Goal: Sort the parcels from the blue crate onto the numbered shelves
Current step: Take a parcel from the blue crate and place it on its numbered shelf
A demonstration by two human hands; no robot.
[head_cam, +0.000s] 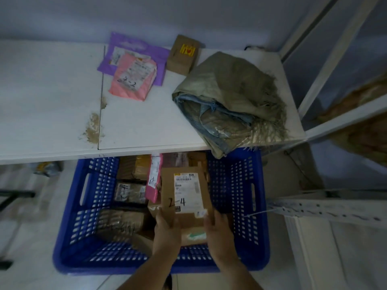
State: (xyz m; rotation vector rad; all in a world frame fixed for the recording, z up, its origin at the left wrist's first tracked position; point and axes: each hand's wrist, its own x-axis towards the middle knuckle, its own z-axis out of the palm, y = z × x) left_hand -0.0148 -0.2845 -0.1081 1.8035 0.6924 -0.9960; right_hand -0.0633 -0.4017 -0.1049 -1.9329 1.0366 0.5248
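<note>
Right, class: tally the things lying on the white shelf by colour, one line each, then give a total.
purple mailer: 1
pink mailer: 1
brown box: 1
green sack: 1
Total: 4

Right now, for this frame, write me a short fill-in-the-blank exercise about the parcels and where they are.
1. The left hand and right hand hold a cardboard parcel handwritten with ___.
2. On the white shelf, the pink parcel lies on a ___ mailer.
3. The small brown box beside them bears a ___ sticker.
Missing words: 2-4; purple; yellow.
</note>
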